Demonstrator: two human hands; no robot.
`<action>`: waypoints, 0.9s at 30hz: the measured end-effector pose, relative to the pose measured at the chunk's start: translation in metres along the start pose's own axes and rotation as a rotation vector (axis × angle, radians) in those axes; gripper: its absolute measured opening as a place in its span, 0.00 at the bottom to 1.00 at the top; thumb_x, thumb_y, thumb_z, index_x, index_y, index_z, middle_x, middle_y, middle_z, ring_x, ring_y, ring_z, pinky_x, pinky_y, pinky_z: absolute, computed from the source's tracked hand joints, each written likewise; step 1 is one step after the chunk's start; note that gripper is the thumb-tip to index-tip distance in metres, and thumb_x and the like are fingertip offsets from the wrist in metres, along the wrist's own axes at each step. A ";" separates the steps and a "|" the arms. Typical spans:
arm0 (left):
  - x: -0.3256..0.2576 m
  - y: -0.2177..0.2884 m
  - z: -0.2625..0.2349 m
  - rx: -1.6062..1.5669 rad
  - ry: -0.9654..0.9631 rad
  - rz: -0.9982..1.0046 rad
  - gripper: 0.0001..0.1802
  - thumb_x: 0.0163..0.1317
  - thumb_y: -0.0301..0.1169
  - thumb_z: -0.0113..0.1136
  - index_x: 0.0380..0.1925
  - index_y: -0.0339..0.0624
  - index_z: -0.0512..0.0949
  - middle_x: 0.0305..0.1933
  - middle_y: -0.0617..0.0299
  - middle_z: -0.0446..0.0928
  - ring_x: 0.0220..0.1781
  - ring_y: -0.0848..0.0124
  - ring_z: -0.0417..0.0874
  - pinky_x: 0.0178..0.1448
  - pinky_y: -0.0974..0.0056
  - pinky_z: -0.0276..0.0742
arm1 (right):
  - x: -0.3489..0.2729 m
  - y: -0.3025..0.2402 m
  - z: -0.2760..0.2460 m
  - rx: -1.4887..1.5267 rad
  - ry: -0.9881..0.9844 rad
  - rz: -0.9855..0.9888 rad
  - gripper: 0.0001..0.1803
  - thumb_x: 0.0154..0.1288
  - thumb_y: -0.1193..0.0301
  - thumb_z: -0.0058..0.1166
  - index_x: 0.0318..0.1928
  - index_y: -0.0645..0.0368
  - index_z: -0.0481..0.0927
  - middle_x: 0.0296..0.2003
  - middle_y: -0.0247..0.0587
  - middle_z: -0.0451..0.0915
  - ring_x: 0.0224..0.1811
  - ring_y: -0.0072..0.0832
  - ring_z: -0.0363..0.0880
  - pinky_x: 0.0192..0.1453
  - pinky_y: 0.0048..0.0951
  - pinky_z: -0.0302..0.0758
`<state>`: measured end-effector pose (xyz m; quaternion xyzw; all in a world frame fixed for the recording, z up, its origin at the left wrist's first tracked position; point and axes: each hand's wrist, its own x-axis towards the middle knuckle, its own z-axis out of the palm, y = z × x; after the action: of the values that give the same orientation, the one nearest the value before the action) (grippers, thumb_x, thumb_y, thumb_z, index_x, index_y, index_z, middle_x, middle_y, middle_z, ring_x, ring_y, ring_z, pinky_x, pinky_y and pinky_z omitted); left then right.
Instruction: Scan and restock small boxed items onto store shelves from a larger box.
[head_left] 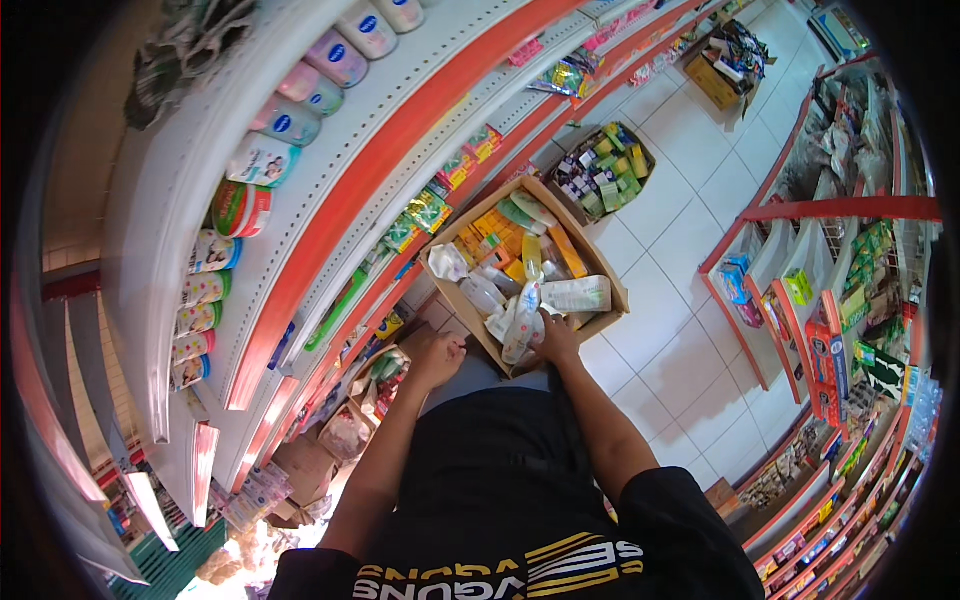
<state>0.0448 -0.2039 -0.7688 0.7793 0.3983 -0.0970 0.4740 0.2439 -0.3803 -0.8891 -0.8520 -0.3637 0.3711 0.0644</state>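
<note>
A cardboard box [612,322] full of mixed goods stands in front of me on the floor. My right hand [556,338] reaches over its near edge, with the fingers closed round a whitish plastic bottle [522,325] that has a printed label. Beside that bottle lies a white bottle with green print [577,294]. A yellow bottle [532,257] and orange boxes [490,232] fill the far part. My left hand [440,360] is just outside the box's near left corner, its fingers curled in, and I see nothing in it.
Long shelves with orange-red edges [330,215] run along my left, with powder bottles [336,58] and tubs on top. Beyond the box stand a carton of small boxes [603,172] and another filled carton [712,85] on white floor tiles [660,290]. More stocked shelves [745,285] line the right.
</note>
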 end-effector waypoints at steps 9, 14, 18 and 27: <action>0.033 -0.028 0.074 0.102 -0.223 0.121 0.10 0.54 0.31 0.62 0.35 0.39 0.80 0.40 0.51 0.80 0.44 0.54 0.82 0.50 0.55 0.77 | 0.000 0.026 0.016 0.204 0.038 0.126 0.45 0.35 0.56 0.78 0.58 0.53 0.73 0.53 0.52 0.72 0.55 0.53 0.73 0.58 0.47 0.74; 0.069 -0.047 0.094 0.227 -0.288 -0.009 0.15 0.54 0.35 0.62 0.39 0.39 0.79 0.50 0.47 0.76 0.53 0.51 0.78 0.57 0.55 0.74 | -0.004 0.020 0.016 0.164 0.006 0.028 0.37 0.37 0.57 0.77 0.49 0.61 0.76 0.51 0.52 0.73 0.52 0.51 0.75 0.55 0.46 0.75; 0.092 -0.035 0.110 0.137 -0.157 -0.049 0.21 0.52 0.36 0.65 0.44 0.37 0.78 0.48 0.46 0.76 0.55 0.50 0.76 0.60 0.54 0.72 | -0.005 0.017 0.018 0.098 0.032 0.089 0.31 0.43 0.60 0.73 0.48 0.59 0.76 0.47 0.51 0.77 0.48 0.50 0.77 0.54 0.47 0.74; 0.197 -0.051 0.100 0.285 0.177 -0.038 0.26 0.53 0.34 0.61 0.56 0.58 0.77 0.73 0.47 0.52 0.71 0.42 0.58 0.67 0.46 0.66 | -0.018 0.020 0.021 0.152 0.074 -0.057 0.26 0.52 0.67 0.65 0.52 0.57 0.74 0.46 0.52 0.79 0.51 0.53 0.75 0.61 0.46 0.68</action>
<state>0.1626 -0.1696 -0.9600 0.8364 0.4354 -0.0921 0.3200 0.2321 -0.4104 -0.9011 -0.8471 -0.3560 0.3638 0.1527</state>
